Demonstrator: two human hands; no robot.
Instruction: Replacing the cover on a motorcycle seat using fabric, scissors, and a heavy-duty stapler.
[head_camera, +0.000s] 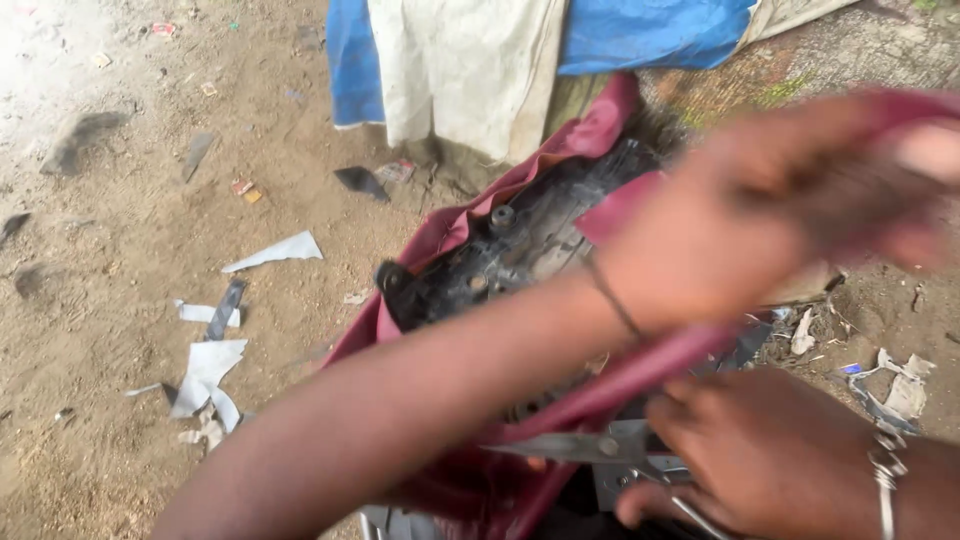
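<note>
A black plastic seat base (500, 255) lies upside down in front of me, with a maroon cover (470, 215) wrapped around its edges. My left hand (760, 215), blurred, crosses over the base and grips an edge of the maroon cover, pulling it up at the right. A thin thread band sits on that wrist. My right hand (770, 455), wearing a metal bangle, is closed on the handles of metal scissors (570, 447) at the bottom, their blades pointing left under a stretched strip of the cover.
Bare sandy ground lies to the left, littered with white and grey scraps (210, 365). A blue tarp with a cream cloth (470, 70) hangs behind the seat. More torn scraps (900, 390) lie at the right.
</note>
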